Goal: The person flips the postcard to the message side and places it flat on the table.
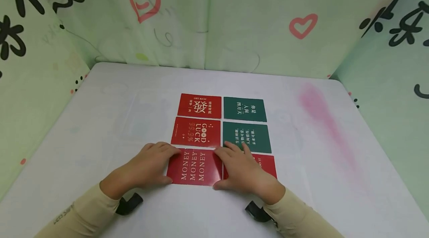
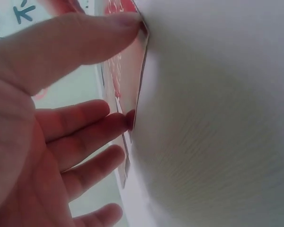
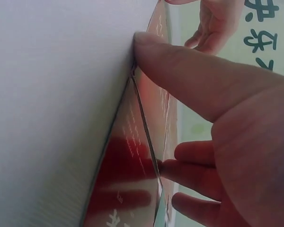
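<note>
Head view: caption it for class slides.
Left hand and right hand touch the MONEY card near red cards and green cards.

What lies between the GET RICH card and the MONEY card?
The red GOOD LUCK card, just beyond the MONEY card, shows there in the head view.

We see bright, even light in the head view, with soft shadows under the sleeves (image 1: 87,212) on the table (image 1: 83,148) and a pale sheen on the MONEY card (image 1: 193,167). Both wrist views look hazy to us.
</note>
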Demonstrator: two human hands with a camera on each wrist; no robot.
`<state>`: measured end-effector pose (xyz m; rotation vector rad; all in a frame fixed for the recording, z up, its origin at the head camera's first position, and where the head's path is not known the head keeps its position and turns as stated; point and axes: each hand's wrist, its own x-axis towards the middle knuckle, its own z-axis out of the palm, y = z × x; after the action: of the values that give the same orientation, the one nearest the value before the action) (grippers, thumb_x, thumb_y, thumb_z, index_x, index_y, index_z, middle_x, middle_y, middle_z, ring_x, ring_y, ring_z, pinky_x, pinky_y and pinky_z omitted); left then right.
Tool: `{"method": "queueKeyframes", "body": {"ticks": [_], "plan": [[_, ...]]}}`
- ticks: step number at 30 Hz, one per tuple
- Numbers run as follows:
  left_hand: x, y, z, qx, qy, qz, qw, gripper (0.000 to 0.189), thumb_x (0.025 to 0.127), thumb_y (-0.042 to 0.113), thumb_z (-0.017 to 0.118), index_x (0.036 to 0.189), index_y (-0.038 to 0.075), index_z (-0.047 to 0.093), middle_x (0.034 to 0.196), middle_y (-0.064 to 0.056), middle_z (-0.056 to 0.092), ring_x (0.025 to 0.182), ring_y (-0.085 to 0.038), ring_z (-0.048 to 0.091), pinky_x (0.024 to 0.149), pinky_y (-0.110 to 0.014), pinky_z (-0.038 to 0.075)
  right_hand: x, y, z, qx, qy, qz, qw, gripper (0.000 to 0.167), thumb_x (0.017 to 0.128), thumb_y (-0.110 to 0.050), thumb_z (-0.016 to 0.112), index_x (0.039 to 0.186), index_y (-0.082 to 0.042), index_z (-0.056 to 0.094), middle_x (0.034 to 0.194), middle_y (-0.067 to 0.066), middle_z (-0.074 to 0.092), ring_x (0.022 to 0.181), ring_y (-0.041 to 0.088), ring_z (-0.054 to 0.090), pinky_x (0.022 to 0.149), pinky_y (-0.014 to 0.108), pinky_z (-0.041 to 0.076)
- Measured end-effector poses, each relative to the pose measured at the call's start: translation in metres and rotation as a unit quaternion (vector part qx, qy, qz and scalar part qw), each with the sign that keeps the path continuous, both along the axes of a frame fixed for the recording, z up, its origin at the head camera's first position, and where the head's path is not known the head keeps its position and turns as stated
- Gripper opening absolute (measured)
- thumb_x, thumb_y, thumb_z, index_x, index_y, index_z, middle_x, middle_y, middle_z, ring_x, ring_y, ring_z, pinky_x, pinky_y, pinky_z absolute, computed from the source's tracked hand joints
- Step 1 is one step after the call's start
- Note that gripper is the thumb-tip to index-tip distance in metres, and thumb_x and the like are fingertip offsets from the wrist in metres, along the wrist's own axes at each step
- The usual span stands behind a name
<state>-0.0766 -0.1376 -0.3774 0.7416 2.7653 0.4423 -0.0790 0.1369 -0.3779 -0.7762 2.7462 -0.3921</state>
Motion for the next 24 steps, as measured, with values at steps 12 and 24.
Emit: {"method": "queueKeyframes", "body": {"ticks": [12, 24], "plan": [[-0.0063, -0.0012, 0.0089, -0.001, -0.039, -0.009, 0.9992, 0.083, 0.068, 0.038, 0.092, 0.136, 0.006, 0.058, 0.128, -0.008, 0.061, 0.124, -0.029, 0.050, 0.101, -0.059, 0.037, 0.0048, 0.0011, 0.0029, -0.003, 0.011, 0.026, 0.9996, 0.084, 0.071, -0.039, 0.088, 0.141, -0.005, 0.055, 0.137, 0.010, 0.057, 0.131, 0.029, 0.046, 0.109, 0.068, 0.024], [-0.0051, -0.0047, 0.0094, 0.060, -0.058, -0.013, 0.9964, 0.062, 0.080, 0.029, 0.082, 0.133, 0.006, 0.060, 0.117, 0.000, 0.069, 0.112, -0.023, 0.060, 0.095, -0.050, 0.044, 0.0057, 0.0038, 0.0060, -0.048, 0.037, 0.049, 0.9969, 0.048, 0.082, -0.029, 0.079, 0.121, -0.005, 0.067, 0.109, 0.006, 0.070, 0.105, 0.025, 0.062, 0.104, 0.062, 0.036]]}}
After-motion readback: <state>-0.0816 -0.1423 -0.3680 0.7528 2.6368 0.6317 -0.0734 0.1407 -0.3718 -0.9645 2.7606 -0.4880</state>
